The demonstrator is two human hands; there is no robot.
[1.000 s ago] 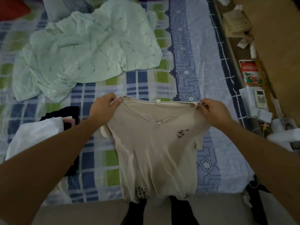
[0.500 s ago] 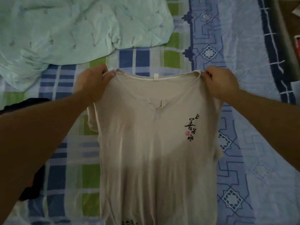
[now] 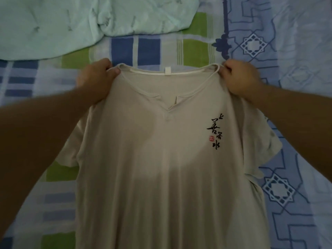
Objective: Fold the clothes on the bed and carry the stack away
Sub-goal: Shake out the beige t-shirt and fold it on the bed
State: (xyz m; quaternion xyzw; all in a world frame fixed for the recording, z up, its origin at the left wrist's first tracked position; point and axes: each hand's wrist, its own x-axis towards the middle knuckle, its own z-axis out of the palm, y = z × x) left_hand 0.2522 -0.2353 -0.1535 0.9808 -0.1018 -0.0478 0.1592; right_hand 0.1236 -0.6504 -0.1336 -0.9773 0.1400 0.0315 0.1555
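— Nearest the camera, what was the lower part of that beige short-sleeved cotton T-shirt with black brush lettering on the chest point(image 3: 161, 168) doing?

— It lay spread front-up over the checked blue, green and white bedsheet point(image 3: 296, 87), its hem running out of view at the bottom. I judged it was being laid flat so that the sleeves and sides could be folded in evenly.

— And the hands?

— Further up, the left hand point(image 3: 95, 81) gripped the shirt's left shoulder beside the collar, fingers curled round the cloth; the right hand point(image 3: 242, 79) pinched the other shoulder in the same way. Held apart at the shoulder seams, they kept the neckline taut and straight, which likely smoothed out the creases.

— Anything beyond the collar?

— A rumpled pale mint-green patterned cloth point(image 3: 71, 20) lay on the bed just past the hands, apart from the shirt. Whether it was clothing or bedding, I could not tell.
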